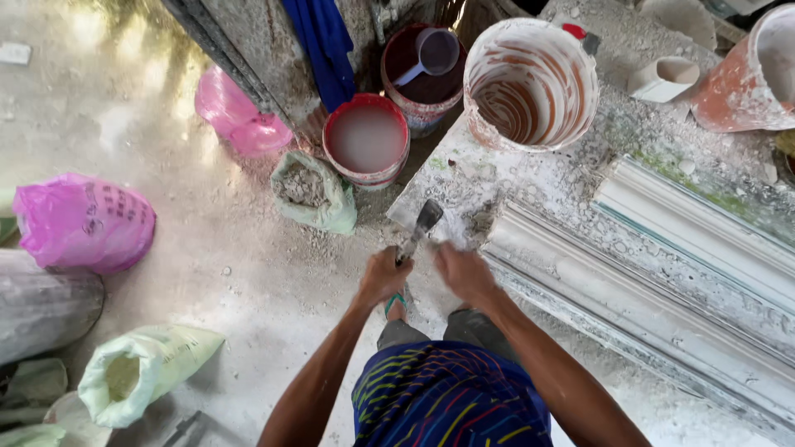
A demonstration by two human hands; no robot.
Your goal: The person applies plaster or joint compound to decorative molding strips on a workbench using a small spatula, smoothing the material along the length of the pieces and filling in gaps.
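Plaster-dusted workbench (580,186) standing over a gritty concrete floor (207,265).
Left hand (383,277) is gripping a scraper (418,232) at the bench's near edge; right hand (464,273) is pressing closed beside it, floor lying open leftward.

Red-rimmed bucket (365,141) of cloudy water on floor; open powder sack (312,192) beside it; pink bags (83,222) further left.
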